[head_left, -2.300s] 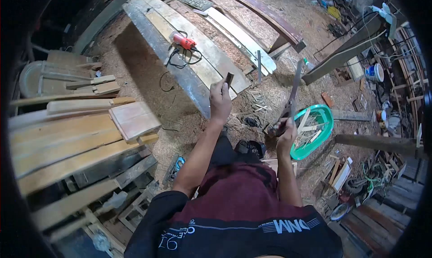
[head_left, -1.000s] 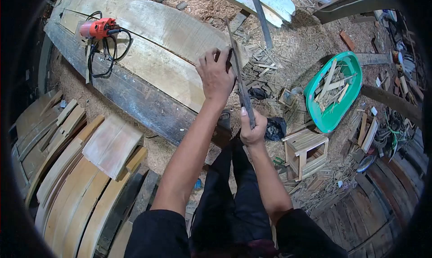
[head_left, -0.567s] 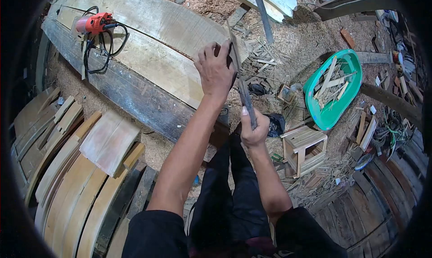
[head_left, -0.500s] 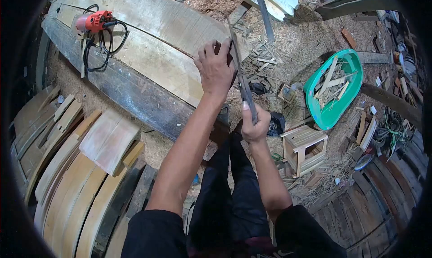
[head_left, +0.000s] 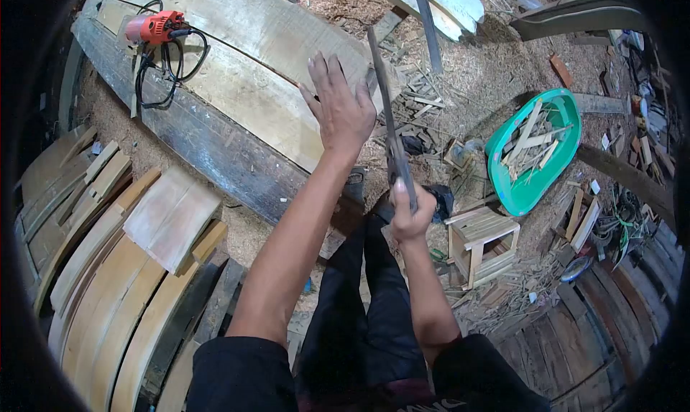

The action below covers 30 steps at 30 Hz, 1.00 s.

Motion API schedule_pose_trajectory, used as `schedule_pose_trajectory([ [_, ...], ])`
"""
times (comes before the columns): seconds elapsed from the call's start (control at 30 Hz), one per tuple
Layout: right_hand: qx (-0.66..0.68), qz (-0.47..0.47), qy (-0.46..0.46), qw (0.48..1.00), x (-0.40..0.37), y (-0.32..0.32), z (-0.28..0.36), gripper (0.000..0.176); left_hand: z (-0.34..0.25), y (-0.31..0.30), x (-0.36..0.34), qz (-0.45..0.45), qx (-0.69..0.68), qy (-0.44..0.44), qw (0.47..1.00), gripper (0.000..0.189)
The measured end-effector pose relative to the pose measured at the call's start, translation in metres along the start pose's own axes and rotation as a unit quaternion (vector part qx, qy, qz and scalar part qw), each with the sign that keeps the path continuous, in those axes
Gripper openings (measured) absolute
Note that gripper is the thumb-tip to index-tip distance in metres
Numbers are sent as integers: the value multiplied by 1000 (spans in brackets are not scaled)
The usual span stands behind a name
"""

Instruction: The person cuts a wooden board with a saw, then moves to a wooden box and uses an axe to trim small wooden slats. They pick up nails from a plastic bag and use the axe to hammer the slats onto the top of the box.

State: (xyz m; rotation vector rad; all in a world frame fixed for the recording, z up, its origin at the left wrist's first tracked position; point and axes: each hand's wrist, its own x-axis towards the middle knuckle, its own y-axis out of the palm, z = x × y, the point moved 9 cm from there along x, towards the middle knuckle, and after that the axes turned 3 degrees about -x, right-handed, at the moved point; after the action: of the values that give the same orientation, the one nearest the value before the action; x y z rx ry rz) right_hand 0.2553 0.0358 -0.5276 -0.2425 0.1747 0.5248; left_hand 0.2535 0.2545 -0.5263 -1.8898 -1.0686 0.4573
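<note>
Currently, a long knife [head_left: 388,117] is gripped at its handle end by the right hand [head_left: 410,212], which is clenched in a fist with the thumb laid along the handle. The blade is pointed away toward the far side. The left hand [head_left: 338,109] is held raised just left of the blade, fingers straight and spread, with nothing seen grasped; contact with the blade cannot be told. Beyond both hands, wide planks [head_left: 237,60] are laid on sawdust-covered ground. A red power tool [head_left: 152,28] with a looped cord is set on the planks, far left. A green basin [head_left: 530,189] of wood scraps is noted to the right, with a small wooden stool [head_left: 480,241] just near of it. Curved boards [head_left: 108,283] are stacked at near left.
</note>
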Motion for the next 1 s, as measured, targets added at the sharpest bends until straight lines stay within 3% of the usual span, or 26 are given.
schedule_pose_trajectory([
  [0.2,-66,5,-25,997,4,0,10,33,2,4,-1,17,3,-5,1000,61],
  [0.3,17,-20,-9,1000,-15,-8,-6,33,1,5,0,14,11,-4,1000,61],
  [0.43,-47,19,31,998,42,15,14,35,4,5,-6,27,4,-10,1000,61],
  [0.57,-33,-5,-52,998,-10,-8,18,36,3,6,-3,29,13,-4,1000,60],
  [0.6,-8,-8,-7,1000,-14,-8,12,35,3,5,1,23,19,-3,1000,60],
  [0.73,-21,34,16,999,46,15,10,34,3,3,-1,25,12,-8,1000,59],
  [0.9,-55,5,-40,998,-16,-11,17,31,2,3,3,28,14,-9,999,60],
  [1.0,-54,18,-45,997,16,0,16,32,3,5,1,31,16,-8,999,60],
])
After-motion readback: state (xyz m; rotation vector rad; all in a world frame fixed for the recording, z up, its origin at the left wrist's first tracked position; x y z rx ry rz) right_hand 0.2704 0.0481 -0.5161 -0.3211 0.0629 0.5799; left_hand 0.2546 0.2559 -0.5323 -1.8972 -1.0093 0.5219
